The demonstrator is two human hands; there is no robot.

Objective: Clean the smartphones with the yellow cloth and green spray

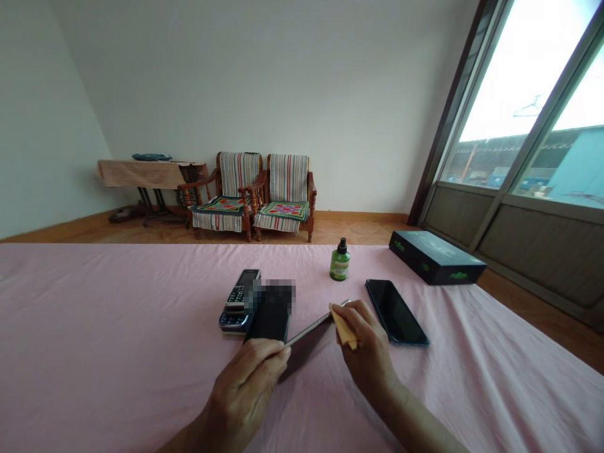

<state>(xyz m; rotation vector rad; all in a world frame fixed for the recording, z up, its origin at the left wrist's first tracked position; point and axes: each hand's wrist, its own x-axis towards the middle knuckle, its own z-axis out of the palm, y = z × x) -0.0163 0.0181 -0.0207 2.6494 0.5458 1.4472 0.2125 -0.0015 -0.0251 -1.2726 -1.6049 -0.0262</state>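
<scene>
Holding smartphone [304, 349], left hand [243, 393] — yellow cloth [343, 327], right hand [368, 346].

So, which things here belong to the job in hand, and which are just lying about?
In use: left hand, right hand, tilted phone, yellow cloth.
Lying about: green bottle, keypad phone, black phone, glossy smartphone, black box.

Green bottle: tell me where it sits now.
In the head view, the green bottle stands upright on the pink-covered table, just beyond the black smartphone and left of the black box.
</scene>
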